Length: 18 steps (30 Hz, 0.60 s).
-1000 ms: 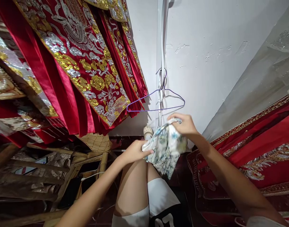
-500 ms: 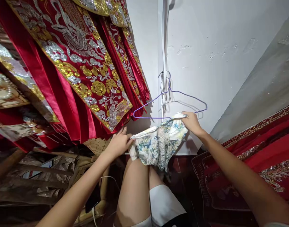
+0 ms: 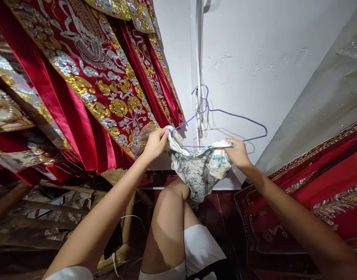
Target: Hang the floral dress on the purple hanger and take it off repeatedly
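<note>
A small floral garment (image 3: 200, 169), white with blue and green print, is stretched between my two hands. My left hand (image 3: 155, 144) is closed on its left edge, right at the left tip of a purple wire hanger (image 3: 225, 112). My right hand (image 3: 238, 152) is closed on the garment's right edge, just below the hanger's bottom wire. The hanger hooks on a white pipe (image 3: 198, 58) fixed to the white wall. The cloth's upper edge lies along the hanger's bottom wire; most of it sags beneath.
Red robes with gold and silver embroidery (image 3: 102, 85) hang close on the left. More red embroidered fabric (image 3: 312, 194) lies at the right. Wooden furniture (image 3: 35, 217) and a woven item (image 3: 114, 177) sit low at the left. My knee (image 3: 169, 202) is below the garment.
Both hands have risen with the garment from lap height to the hanger. My left hand went up and left to the hanger's tip, spreading the cloth wider. The hanger has swung to the right.
</note>
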Each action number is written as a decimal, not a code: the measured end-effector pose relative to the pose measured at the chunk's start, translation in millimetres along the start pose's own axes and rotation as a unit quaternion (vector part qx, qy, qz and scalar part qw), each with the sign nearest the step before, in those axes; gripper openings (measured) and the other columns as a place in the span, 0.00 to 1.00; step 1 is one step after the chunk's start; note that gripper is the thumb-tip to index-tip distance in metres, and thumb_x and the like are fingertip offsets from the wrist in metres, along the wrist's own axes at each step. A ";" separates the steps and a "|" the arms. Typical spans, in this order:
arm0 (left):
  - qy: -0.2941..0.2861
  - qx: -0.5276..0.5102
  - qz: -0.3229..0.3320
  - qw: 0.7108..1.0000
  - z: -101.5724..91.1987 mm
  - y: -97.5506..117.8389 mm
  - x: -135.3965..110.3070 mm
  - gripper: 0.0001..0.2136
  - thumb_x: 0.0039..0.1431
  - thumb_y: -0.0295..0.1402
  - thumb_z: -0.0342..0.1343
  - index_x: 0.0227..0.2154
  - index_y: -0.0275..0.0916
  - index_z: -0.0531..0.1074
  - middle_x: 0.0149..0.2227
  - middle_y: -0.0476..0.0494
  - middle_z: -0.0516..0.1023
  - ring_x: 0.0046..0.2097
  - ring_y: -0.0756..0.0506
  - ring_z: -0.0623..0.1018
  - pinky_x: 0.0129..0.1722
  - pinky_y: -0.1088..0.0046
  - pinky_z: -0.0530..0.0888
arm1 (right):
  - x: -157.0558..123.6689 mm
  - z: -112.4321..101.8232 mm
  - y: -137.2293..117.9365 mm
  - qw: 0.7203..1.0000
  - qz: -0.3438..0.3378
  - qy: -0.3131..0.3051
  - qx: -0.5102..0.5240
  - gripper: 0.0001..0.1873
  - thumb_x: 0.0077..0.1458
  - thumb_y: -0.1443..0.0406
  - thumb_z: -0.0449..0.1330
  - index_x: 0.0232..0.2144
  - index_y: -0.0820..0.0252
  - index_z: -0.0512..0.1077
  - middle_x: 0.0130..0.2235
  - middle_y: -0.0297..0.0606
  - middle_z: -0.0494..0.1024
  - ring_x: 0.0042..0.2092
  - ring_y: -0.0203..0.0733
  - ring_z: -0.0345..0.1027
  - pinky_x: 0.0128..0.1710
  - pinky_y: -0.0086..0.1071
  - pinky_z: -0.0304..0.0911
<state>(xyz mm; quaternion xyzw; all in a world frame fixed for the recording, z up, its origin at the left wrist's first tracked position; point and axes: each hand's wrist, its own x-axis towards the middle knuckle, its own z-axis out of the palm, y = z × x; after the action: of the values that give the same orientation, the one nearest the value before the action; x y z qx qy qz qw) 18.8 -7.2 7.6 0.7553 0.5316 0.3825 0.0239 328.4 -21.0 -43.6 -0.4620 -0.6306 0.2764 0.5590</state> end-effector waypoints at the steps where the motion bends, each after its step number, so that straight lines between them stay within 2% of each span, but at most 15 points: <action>1: 0.011 -0.005 0.037 0.999 1.6 5.7 7.6 0.17 0.67 0.35 0.44 0.35 0.35 0.77 0.39 0.37 0.81 0.43 0.39 0.78 0.48 0.62 0.74 | -3.8 5.4 -1.1 1.000 -0.001 -0.006 0.009 0.06 0.40 0.63 0.53 0.16 0.58 0.62 0.20 0.30 0.59 0.26 0.34 0.52 0.25 0.28 0.46; 4: 0.040 -0.003 0.097 0.995 4.9 18.0 24.6 0.15 0.64 0.28 0.47 0.46 0.38 0.77 0.50 0.38 0.81 0.52 0.39 0.78 0.55 0.59 0.72 | -14.4 13.9 -4.8 0.999 -0.016 -0.037 0.012 0.05 0.41 0.65 0.53 0.21 0.59 0.68 0.23 0.32 0.66 0.28 0.37 0.59 0.26 0.29 0.53; 6: 0.039 0.008 0.100 0.994 5.8 18.7 29.6 0.17 0.63 0.25 0.47 0.49 0.39 0.76 0.51 0.38 0.81 0.52 0.39 0.78 0.55 0.59 0.73 | -16.6 8.0 -7.7 0.999 -0.023 -0.025 0.002 0.16 0.41 0.67 0.55 0.34 0.60 0.76 0.29 0.35 0.75 0.31 0.41 0.66 0.30 0.30 0.59; 8: 0.025 0.010 0.096 0.995 5.5 15.0 31.1 0.17 0.62 0.24 0.46 0.48 0.37 0.77 0.49 0.37 0.82 0.51 0.39 0.79 0.53 0.60 0.74 | -11.7 -8.4 -10.4 0.998 -0.021 0.051 -0.025 0.32 0.40 0.69 0.59 0.52 0.60 0.73 0.37 0.40 0.80 0.34 0.44 0.70 0.32 0.33 0.64; 10: 0.004 0.014 0.093 0.996 4.3 11.1 31.8 0.17 0.62 0.24 0.46 0.47 0.36 0.77 0.48 0.36 0.82 0.49 0.39 0.79 0.53 0.61 0.74 | -0.7 -32.0 -13.1 0.990 -0.009 0.124 -0.070 0.39 0.40 0.70 0.62 0.59 0.60 0.70 0.41 0.43 0.81 0.34 0.44 0.71 0.33 0.34 0.66; 11: -0.007 0.018 0.091 0.996 3.6 10.0 32.2 0.17 0.62 0.24 0.46 0.47 0.36 0.77 0.47 0.36 0.82 0.48 0.39 0.79 0.52 0.61 0.74 | 5.4 -44.6 -14.6 0.986 -0.002 0.139 -0.091 0.37 0.40 0.70 0.62 0.57 0.61 0.72 0.41 0.43 0.81 0.33 0.43 0.70 0.32 0.34 0.66; 13: -0.027 0.027 0.085 0.996 2.6 10.2 33.3 0.16 0.63 0.26 0.46 0.46 0.35 0.77 0.45 0.36 0.82 0.47 0.39 0.79 0.50 0.61 0.74 | 15.1 -66.9 -18.8 0.983 0.012 0.137 -0.124 0.27 0.41 0.69 0.61 0.48 0.61 0.79 0.38 0.42 0.81 0.30 0.42 0.69 0.30 0.34 0.65; 15: -0.037 0.037 0.079 0.995 2.3 12.0 34.2 0.16 0.63 0.26 0.45 0.46 0.35 0.77 0.43 0.35 0.82 0.45 0.38 0.79 0.48 0.60 0.75 | 17.3 -81.7 -24.6 0.980 0.014 0.134 -0.147 0.19 0.42 0.69 0.61 0.39 0.60 0.82 0.33 0.40 0.81 0.30 0.42 0.70 0.28 0.33 0.65; 16: -0.038 0.044 0.080 0.995 2.3 13.1 34.5 0.16 0.63 0.26 0.45 0.46 0.35 0.77 0.43 0.35 0.82 0.44 0.38 0.79 0.47 0.61 0.74 | 15.5 -86.0 -27.7 0.978 0.007 0.141 -0.154 0.18 0.41 0.69 0.62 0.38 0.60 0.82 0.32 0.40 0.81 0.31 0.44 0.72 0.28 0.33 0.65; 18: -0.034 0.057 0.088 0.994 1.5 14.5 34.8 0.17 0.62 0.25 0.44 0.46 0.35 0.76 0.42 0.35 0.81 0.44 0.38 0.79 0.47 0.61 0.74 | 8.4 -90.1 -33.9 0.977 -0.013 0.151 -0.148 0.20 0.40 0.68 0.65 0.40 0.59 0.82 0.34 0.41 0.82 0.35 0.47 0.75 0.29 0.33 0.68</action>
<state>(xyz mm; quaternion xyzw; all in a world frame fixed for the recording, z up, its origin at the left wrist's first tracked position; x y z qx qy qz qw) 36.0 15.7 32.2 0.8121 0.4829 0.3257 -0.0350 406.0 -42.8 9.5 -0.5674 -0.5790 0.1000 0.5769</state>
